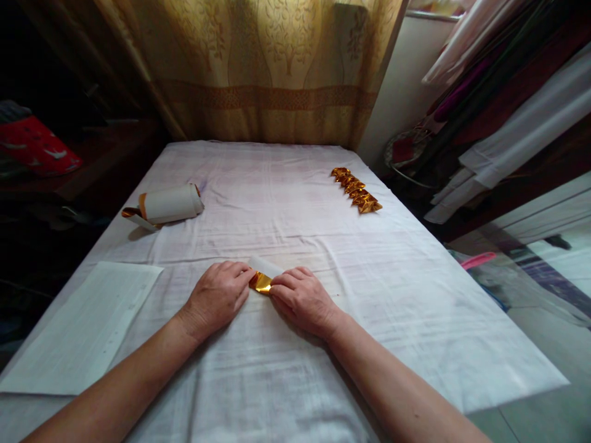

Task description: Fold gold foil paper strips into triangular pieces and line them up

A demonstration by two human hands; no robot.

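A small piece of gold foil paper [261,282] with a white back lies on the white cloth-covered table [295,203] near the front middle. My left hand [218,295] presses on its left end with curled fingers. My right hand [302,298] pinches its right end, fingers pressed together on the paper. A row of several folded gold paper pieces [356,190] lies at the far right of the table.
A roll of white-backed gold paper [168,203] lies at the far left. A white sheet [83,326] rests at the near left edge. A patterned curtain [272,67] hangs behind the table. Hanging clothes [508,92] crowd the right side.
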